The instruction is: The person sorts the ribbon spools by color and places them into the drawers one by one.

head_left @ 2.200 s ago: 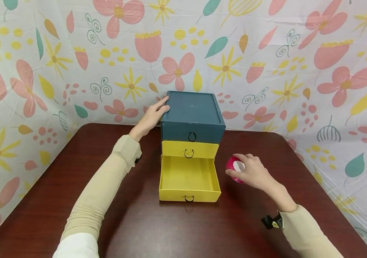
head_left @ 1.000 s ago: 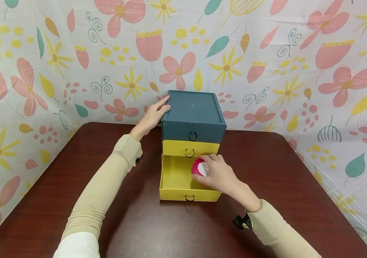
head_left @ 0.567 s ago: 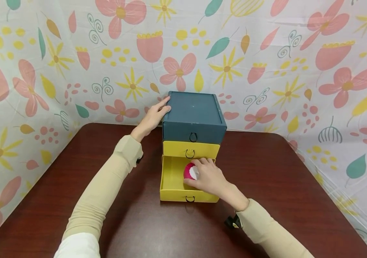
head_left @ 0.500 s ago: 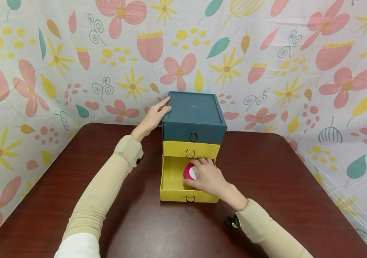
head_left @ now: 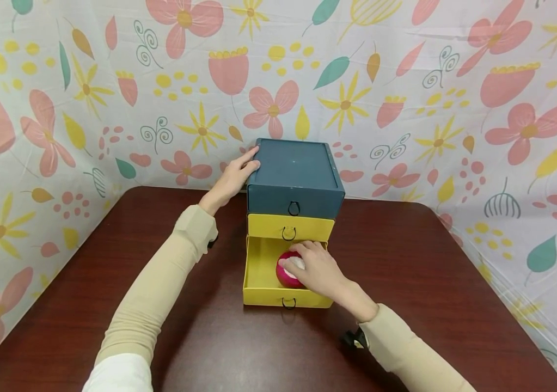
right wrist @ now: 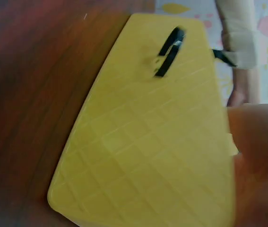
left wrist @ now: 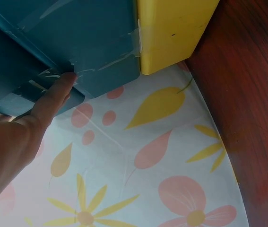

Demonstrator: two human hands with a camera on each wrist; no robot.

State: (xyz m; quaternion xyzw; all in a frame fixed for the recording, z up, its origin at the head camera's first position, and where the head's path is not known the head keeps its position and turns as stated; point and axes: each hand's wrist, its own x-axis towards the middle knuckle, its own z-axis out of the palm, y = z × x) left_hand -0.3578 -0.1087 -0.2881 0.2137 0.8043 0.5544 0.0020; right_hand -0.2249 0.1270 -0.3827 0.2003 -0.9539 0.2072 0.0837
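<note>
A pink and white ball (head_left: pixel 288 276) sits inside the pulled-out yellow bottom drawer (head_left: pixel 260 298). My right hand (head_left: pixel 318 268) is over the ball from the right, with the thumb across its white part and the fingers loose at its far side. The drawer's quilted yellow front fills much of the right wrist view; there the ball is hidden. My left hand (head_left: pixel 233 177) rests against the upper left side of the dark blue drawer unit (head_left: pixel 294 163), its fingers stretched out. In the left wrist view a straight fingertip (left wrist: pixel 67 79) touches the blue casing.
Above the pulled-out drawer is another yellow drawer (head_left: pixel 263 226) with a black loop handle, and a blue drawer front (head_left: pixel 268 200) tops the stack. The unit stands on a dark brown table (head_left: pixel 200 337), before a flower-patterned cloth (head_left: pixel 391 54).
My right hand has carried the ball leftward from beside the unit into the open drawer. The ball has since dropped slightly, out of the fingers' grip. The left hand has stayed in place.
</note>
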